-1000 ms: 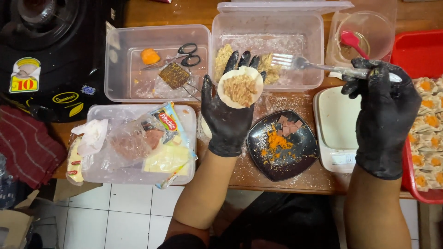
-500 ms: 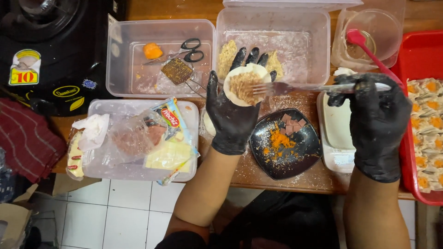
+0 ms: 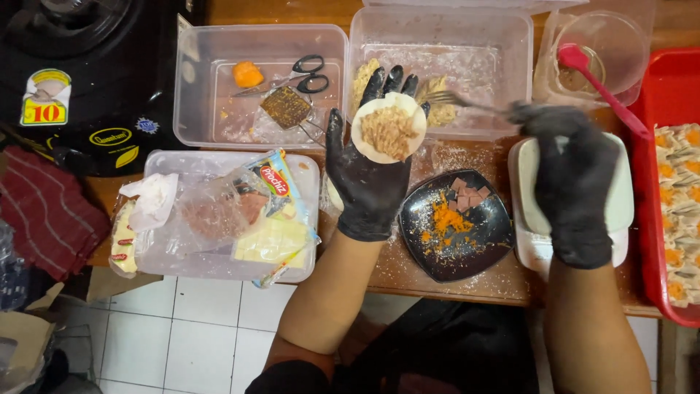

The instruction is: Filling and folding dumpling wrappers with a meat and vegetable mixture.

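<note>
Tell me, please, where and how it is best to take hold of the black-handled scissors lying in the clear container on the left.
Probably by the black handle loops of the scissors. They lie flat in the left clear container, loops toward the right, closed blades pointing left toward an orange piece. Come from above, over the open top, and pinch the loops with the fingers, avoiding the blades and the mesh skimmer just below.

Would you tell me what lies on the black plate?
The black plate holds orange shreds, some small brown cubes and a dusting of flour. Nothing covers it; the plate's underside and the table beneath stay hidden.
</note>
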